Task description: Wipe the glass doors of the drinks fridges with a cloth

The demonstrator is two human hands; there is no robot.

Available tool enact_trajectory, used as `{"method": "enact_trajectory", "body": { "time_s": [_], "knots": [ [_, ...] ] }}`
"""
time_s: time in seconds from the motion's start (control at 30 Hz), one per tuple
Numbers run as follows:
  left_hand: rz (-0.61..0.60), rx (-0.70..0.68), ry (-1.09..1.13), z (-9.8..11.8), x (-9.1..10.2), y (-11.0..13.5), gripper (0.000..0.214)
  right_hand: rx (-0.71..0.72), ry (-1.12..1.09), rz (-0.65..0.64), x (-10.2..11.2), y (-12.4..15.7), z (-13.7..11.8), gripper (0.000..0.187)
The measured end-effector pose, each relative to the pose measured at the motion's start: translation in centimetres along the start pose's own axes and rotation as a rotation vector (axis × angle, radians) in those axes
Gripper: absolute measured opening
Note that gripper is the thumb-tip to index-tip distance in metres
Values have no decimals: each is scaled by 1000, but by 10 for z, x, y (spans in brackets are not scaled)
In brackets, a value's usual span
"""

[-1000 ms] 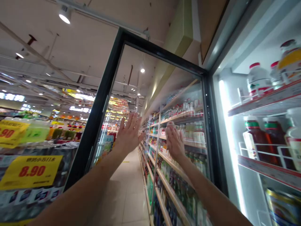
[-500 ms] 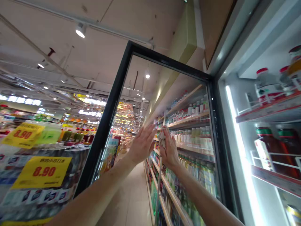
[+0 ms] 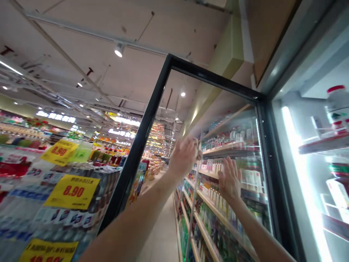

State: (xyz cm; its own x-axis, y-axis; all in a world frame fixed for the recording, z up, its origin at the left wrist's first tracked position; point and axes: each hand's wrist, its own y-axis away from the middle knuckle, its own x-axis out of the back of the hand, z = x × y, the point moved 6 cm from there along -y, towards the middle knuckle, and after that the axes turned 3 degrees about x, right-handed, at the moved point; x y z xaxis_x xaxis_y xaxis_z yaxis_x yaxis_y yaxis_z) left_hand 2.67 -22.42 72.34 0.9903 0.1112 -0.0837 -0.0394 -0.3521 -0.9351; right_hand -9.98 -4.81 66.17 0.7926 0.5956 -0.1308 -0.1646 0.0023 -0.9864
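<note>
My left hand (image 3: 182, 157), blurred by motion, presses a crumpled greyish cloth (image 3: 199, 150) to the glass of an open cooler door (image 3: 215, 78). The cloth shows only past the fingertips; the rest is hidden under the hand. Lower and to the right, my right hand (image 3: 230, 181) is spread at the glass with fingers pointing up and nothing in it. A black frame runs around the pane, and the bottle shelves (image 3: 209, 201) beyond are seen through it.
At the right, the lit cooler (image 3: 305, 189) holds a red-capped bottle (image 3: 337, 105) and dark bottles. Stacked drink packs with yellow price signs (image 3: 72, 191) stand at the left. A pale aisle floor (image 3: 160, 236) runs ahead, under ceiling lights.
The cloth has passed from my right hand to my left. My left hand has moved up and right, my right hand right and slightly down. The view has turned a little left.
</note>
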Motion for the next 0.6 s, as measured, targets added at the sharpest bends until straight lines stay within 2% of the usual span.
{"method": "enact_trajectory", "body": {
  "time_s": [0.07, 0.1, 0.13, 0.17, 0.23, 0.33, 0.37, 0.4, 0.43, 0.47, 0.57, 0.6],
  "knots": [
    [21, 170, -37, -46, 16, -18, 34, 10, 26, 6, 0, 1, -1, 52],
    [30, 235, -46, -62, 22, -24, 36, 14, 31, 11, 0, 2, -2, 52],
    [29, 277, -45, -69, 24, -26, 37, 14, 35, 13, 0, 2, -3, 51],
    [22, 287, -36, -67, 22, -24, 39, 12, 36, 15, 1, 2, -5, 51],
    [-4, 204, -6, -36, 11, -9, 42, 2, 34, 14, 2, 2, -5, 50],
    [-8, -122, 38, 36, -11, 26, 46, -7, 27, 0, 2, 3, -5, 51],
    [-22, -239, 48, 52, -16, 36, 46, -8, 24, -5, 2, 3, -4, 51],
    [-36, -296, 51, 58, -19, 39, 46, -8, 23, -8, 1, 3, -4, 51],
    [-50, -296, 47, 53, -20, 37, 45, -9, 23, -7, 1, 4, -4, 50],
    [-60, -231, 36, 39, -18, 28, 46, -11, 24, -6, 1, 4, -4, 50],
    [-37, 135, 1, -23, -4, -3, 47, -17, 27, -2, 2, 3, -6, 50],
    [-25, 222, -1, -35, -1, -8, 47, -19, 28, -3, 2, 2, -6, 50]
  ]
}}
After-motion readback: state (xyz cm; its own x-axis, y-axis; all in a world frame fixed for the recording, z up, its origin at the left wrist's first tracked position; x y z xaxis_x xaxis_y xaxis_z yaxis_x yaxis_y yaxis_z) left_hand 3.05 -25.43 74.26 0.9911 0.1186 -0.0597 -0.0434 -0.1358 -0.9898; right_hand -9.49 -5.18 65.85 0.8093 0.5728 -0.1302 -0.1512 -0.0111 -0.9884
